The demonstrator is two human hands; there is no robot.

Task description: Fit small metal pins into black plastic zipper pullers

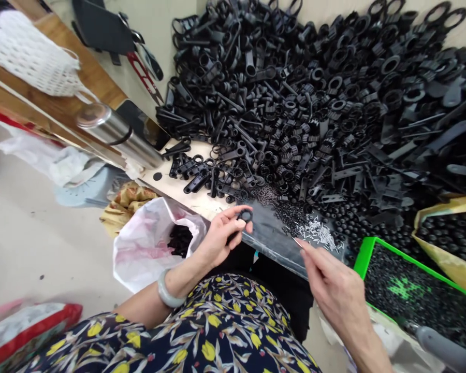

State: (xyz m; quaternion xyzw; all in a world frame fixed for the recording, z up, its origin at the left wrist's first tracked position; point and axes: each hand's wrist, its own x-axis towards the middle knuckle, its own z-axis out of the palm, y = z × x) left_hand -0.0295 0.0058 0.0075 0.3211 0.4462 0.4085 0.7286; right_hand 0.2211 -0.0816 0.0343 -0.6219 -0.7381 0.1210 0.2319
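Note:
Between thumb and fingers, my left hand (227, 228) grips a black plastic ring-shaped part (245, 215), held just above the front edge of the table. My right hand (336, 285) is pinched on a thin, pointed metal piece (296, 241); most of it is hidden in the fingers, so I cannot tell its kind. Its tip points at a pile of small silver pins (320, 233). Beside the pins lie tiny black pieces (291, 215) and small springs (266, 196) on a grey sheet (270, 233).
A large heap of black plastic parts (287, 103) covers the table's back. To the right stands a green tray (367, 254) of small black pieces, near a yellow bag (431, 243). At left are a steel flask (120, 135) and an open white bag (140, 248) holding black parts.

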